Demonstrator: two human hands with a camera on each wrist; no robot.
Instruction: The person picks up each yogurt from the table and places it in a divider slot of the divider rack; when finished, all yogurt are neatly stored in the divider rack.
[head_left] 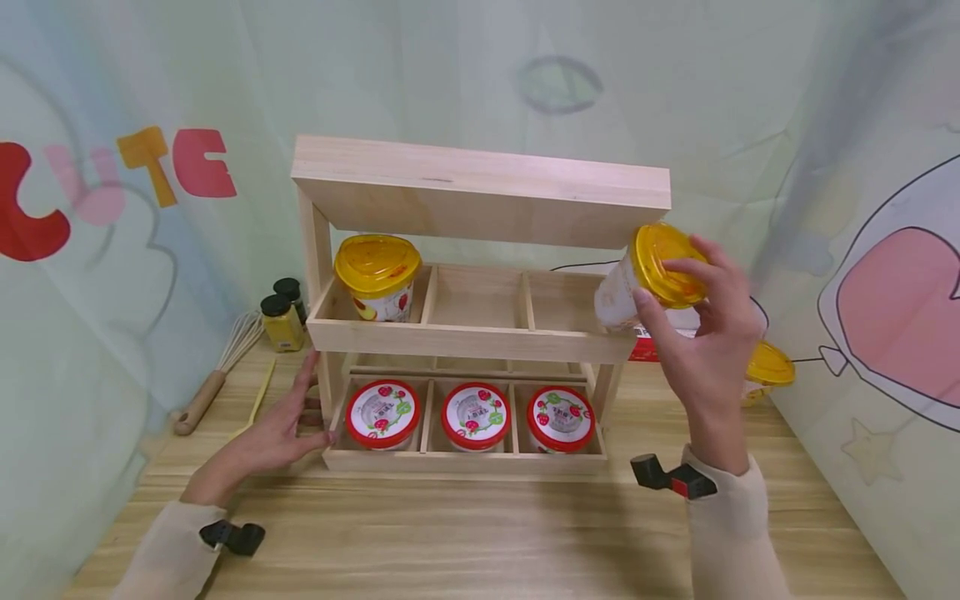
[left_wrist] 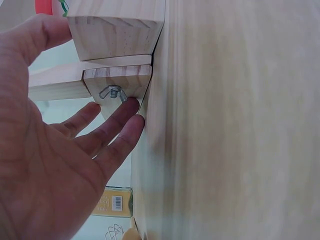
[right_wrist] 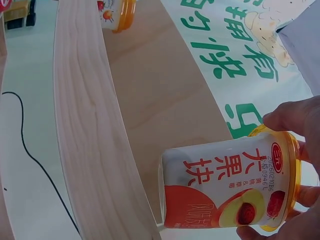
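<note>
My right hand [head_left: 712, 333] grips a yogurt cup [head_left: 619, 293] around its yellow lid, tilted at the right compartment of the wooden rack's [head_left: 457, 340] upper tier. In the right wrist view, the cup [right_wrist: 200, 165] shows red lettering and fruit pictures. My left hand [head_left: 273, 437] is at the rack's lower left end. In the left wrist view its thumb is against the lower tray [left_wrist: 117, 37], its fingers extended near a wing nut [left_wrist: 114, 92]. A second yellow-lidded cup [head_left: 377, 279] stands in the upper left compartment. Three red-rimmed cups, including the middle one [head_left: 476, 417], fill the lower front compartments.
Left of the rack are a whisk [head_left: 217, 375], a yellow stick-like utensil [head_left: 264, 392] and two dark-lidded jars, one yellow [head_left: 282, 325]. Another yellow-lidded cup [head_left: 768, 367] is behind my right wrist, near a red-and-white box [head_left: 645, 348]. Printed curtains surround the table.
</note>
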